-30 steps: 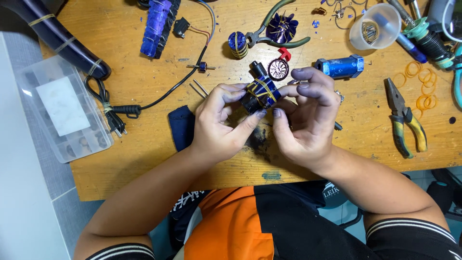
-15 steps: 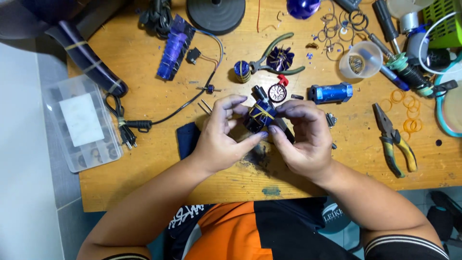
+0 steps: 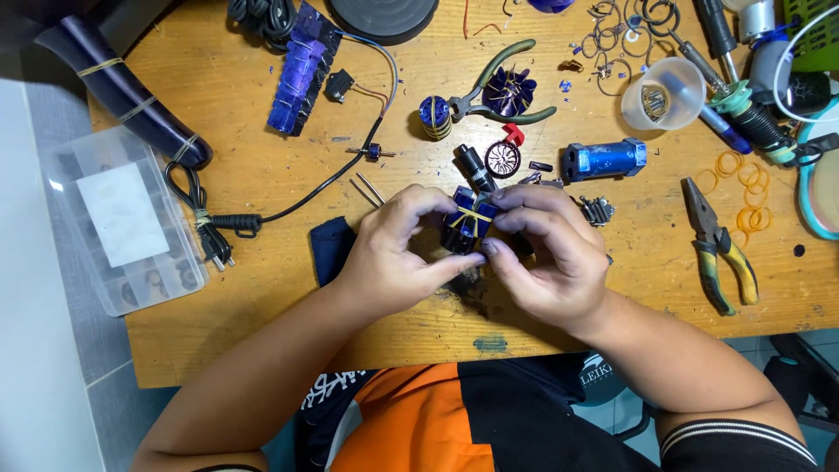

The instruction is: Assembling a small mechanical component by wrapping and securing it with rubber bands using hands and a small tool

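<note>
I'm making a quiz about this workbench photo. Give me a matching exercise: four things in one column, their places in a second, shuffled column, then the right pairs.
Things:
1. clear plastic organizer box
2. yellow-handled pliers
3. small blue block with a yellow band
4. translucent cup

Places:
A. held between the left hand and right hand
B. hanging over the bench's left edge
C. far side of the bench, right of centre
D. flat on the bench, right of the hands

Pairs: 1-B, 2-D, 3-A, 4-C

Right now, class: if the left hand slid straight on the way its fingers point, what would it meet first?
The left hand points right, so it would likely meet the small blue part it holds, then the right hand.
</note>
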